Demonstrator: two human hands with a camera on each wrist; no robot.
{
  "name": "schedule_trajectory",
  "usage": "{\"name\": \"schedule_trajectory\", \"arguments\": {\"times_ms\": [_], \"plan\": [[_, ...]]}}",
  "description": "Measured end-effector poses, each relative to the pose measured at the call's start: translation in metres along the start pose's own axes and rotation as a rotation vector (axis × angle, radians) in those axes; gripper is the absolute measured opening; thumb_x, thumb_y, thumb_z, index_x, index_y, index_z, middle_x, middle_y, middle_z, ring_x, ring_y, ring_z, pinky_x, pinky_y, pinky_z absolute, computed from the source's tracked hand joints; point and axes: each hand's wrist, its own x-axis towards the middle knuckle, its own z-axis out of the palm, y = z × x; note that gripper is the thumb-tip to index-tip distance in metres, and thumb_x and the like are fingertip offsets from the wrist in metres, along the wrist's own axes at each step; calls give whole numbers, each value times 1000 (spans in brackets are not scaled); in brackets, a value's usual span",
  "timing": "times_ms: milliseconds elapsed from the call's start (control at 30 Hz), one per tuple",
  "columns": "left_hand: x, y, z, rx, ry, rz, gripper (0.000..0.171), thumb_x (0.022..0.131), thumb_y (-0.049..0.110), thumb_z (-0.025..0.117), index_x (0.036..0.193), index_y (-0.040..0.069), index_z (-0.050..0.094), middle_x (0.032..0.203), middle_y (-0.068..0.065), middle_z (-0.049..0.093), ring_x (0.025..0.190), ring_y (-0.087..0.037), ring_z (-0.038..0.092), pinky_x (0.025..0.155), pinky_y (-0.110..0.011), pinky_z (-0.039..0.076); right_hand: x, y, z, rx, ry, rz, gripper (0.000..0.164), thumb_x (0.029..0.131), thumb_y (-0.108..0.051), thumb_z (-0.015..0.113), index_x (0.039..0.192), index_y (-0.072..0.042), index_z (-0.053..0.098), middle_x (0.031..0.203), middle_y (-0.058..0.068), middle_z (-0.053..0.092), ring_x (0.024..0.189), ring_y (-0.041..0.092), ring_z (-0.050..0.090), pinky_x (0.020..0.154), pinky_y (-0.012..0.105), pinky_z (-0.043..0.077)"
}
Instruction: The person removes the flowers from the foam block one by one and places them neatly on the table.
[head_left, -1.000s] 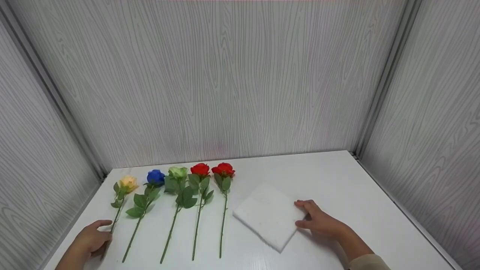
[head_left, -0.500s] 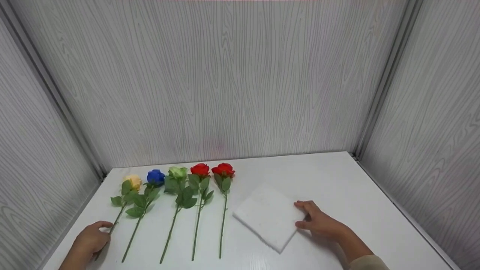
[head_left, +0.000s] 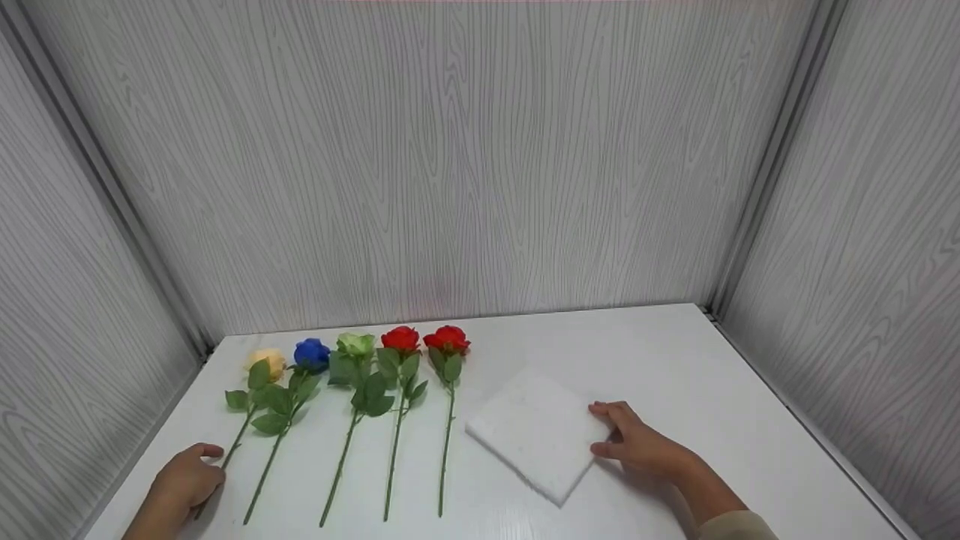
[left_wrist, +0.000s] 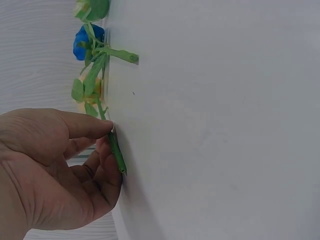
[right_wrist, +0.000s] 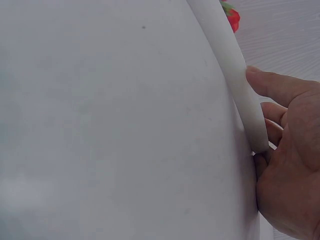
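My left hand (head_left: 189, 477) pinches the lower stem of a yellow rose (head_left: 268, 364) at the left of the table; in the left wrist view its green stem (left_wrist: 118, 152) runs between thumb and fingers, its cut end showing. The yellow rose's leaves overlap those of the blue rose (head_left: 311, 354) beside it. At the right, my right hand (head_left: 646, 444) holds the right corner of a thick white square pad (head_left: 536, 435) lying on the table. The right wrist view has the thumb on the edge of the pad, the other fingers partly hidden behind it.
A light green rose (head_left: 355, 346) and two red roses, one (head_left: 400, 340) left of the other (head_left: 448, 340), lie in the same row with blossoms toward the back. The white table (head_left: 675, 360) is enclosed by grey wood-grain panels (head_left: 450, 165) behind and at both sides.
The yellow rose has turned in my left hand, its leaves shifting right over the blue rose's leaves. My left hand has moved slightly. My right hand and the pad stay put.
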Motion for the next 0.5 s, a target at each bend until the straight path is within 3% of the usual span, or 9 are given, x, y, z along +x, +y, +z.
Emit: {"name": "schedule_trajectory", "arguments": {"times_ms": [267, 500], "plan": [[-6, 5, -3, 18, -18, -14, 66, 93, 9, 60, 151, -15, 39, 147, -47, 45, 116, -49, 62, 91, -52, 61, -1, -2, 0, -7, -5, 0, 78, 103, -34, 76, 166, -10, 37, 168, 17, 33, 165, 47, 18, 134, 70, 17], [-13, 10, -3, -15, -71, -22, 72, 99, 15, 60, 155, -17, 27, 153, -49, 34, 139, -62, 47, 111, -65, 53, 0, -2, -1, -17, -12, 10, 79, 102, -34, 76, 165, -7, 37, 169, 19, 32, 166, 51, 15, 134, 71, 15]]}}
